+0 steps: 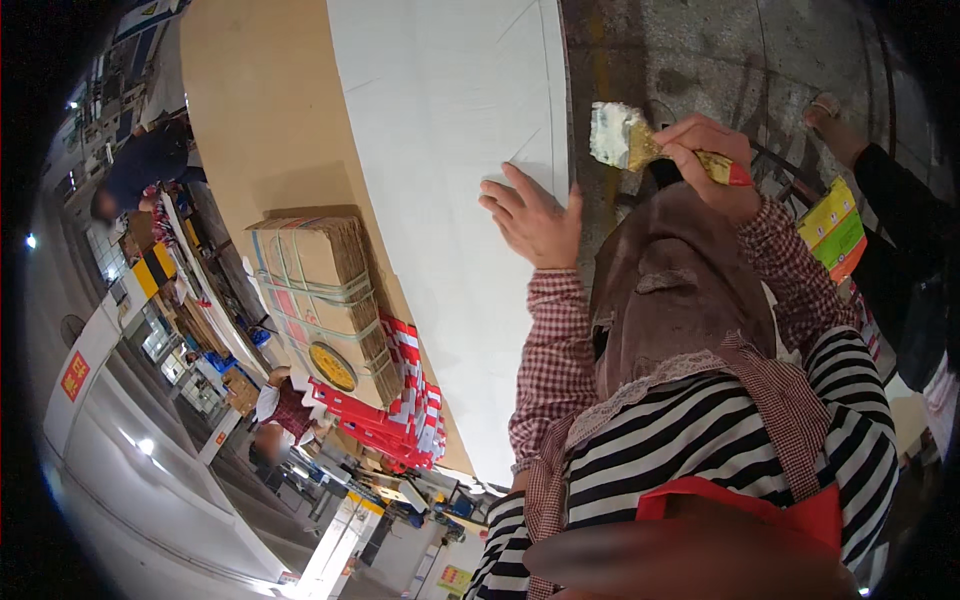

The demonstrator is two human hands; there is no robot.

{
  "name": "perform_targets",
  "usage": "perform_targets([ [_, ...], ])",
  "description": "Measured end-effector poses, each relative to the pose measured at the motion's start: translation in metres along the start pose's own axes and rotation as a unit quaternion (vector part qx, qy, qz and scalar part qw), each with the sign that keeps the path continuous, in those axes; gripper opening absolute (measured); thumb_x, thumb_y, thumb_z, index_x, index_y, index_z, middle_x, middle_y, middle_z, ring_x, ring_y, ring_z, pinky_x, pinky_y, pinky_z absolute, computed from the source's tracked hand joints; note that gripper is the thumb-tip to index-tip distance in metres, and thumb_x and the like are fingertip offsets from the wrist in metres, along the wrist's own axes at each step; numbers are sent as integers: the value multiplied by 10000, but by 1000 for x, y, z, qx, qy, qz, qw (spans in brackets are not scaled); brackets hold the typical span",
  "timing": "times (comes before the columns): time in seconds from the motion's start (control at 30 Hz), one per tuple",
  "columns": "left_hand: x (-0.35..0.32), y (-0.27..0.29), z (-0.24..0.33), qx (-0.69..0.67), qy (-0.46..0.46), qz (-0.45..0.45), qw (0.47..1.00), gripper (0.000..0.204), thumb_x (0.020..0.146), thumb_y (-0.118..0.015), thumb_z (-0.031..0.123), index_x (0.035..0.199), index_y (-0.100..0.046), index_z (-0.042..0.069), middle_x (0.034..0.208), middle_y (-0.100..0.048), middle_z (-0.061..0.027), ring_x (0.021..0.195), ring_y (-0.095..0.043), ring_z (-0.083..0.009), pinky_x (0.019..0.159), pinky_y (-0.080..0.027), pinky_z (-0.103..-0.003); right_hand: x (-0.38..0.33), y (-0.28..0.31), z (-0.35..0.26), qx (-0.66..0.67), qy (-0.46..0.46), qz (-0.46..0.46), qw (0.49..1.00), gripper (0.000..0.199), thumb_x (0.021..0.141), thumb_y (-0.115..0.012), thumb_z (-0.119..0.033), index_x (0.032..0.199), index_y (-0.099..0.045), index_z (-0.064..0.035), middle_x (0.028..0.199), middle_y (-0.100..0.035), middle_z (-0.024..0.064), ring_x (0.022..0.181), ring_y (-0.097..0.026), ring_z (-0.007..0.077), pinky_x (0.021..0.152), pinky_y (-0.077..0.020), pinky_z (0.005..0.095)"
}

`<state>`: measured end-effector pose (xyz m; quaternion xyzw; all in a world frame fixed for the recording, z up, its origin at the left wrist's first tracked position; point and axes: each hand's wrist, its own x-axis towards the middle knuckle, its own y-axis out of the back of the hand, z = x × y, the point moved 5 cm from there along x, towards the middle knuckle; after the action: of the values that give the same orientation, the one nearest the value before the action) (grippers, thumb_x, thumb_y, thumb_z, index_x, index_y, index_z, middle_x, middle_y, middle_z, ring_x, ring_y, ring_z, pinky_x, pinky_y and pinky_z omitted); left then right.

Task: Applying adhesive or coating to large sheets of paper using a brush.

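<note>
A brush (pixel 640 146), its tip coated white, is pinched in the right hand (pixel 714 145), just beside the white sheet (pixel 450 120). The left hand (pixel 537 215) lies spread on that sheet. Beyond: string-tied, printed cardboard stack (pixel 318 270); rightward, printed yellow-green-orange package (pixel 833 224).

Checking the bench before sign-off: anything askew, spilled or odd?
Mildly. The red-and-white pieces beside the tied cardboard stack lie splayed and uneven, unlike that squared bundle. The brush in the right hand carries thick white paste past the edge of the pale sheet, but I see no spill.
</note>
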<state>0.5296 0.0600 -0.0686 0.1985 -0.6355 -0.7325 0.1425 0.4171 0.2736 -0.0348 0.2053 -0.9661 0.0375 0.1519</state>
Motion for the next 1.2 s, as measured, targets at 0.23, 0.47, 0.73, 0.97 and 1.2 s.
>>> perform_targets([
  [0.23,-58,-10,-24,64,63,10,996,995,732,-700,481,1438,-180,11,1448,-125,-343,1325,-122,-543,1065,-219,-548,-13,0,6,-45,4,-28,999,65,854,-576,12,882,-634,5,898,-648,104,712,-602,157,611,-485,290],
  [0.47,-42,26,-47,-93,-60,-65,992,745,776,-644,319,1368,-340,-18,1315,-383,-355,1198,-399,-511,1014,-357,-475,8,-16,4,-85,68,-29,994,71,856,-588,-10,911,-632,1,895,-643,95,725,-609,153,606,-491,268],
  [0.73,-33,35,-53,-155,-60,-112,980,674,776,-647,288,1322,-412,-29,1259,-443,-363,1163,-457,-488,993,-388,-462,-15,-42,15,-50,36,-74,995,43,831,-594,22,854,-626,38,907,-645,133,776,-621,208,653,-490,294],
  [0.97,-41,30,-54,-133,-44,-103,985,689,770,-653,324,1321,-422,-19,1248,-453,-363,1140,-463,-514,969,-407,-464,-20,-43,2,-48,16,-53,997,21,819,-609,24,821,-616,44,891,-647,139,751,-622,204,644,-494,292],
  [1.2,-37,36,-52,-81,-65,-73,992,740,770,-657,368,1350,-381,0,1302,-408,-340,1126,-459,-522,895,-448,-477,-40,-60,-8,-5,9,-85,996,31,801,-595,52,827,-611,49,880,-644,137,742,-619,211,632,-488,303],
])
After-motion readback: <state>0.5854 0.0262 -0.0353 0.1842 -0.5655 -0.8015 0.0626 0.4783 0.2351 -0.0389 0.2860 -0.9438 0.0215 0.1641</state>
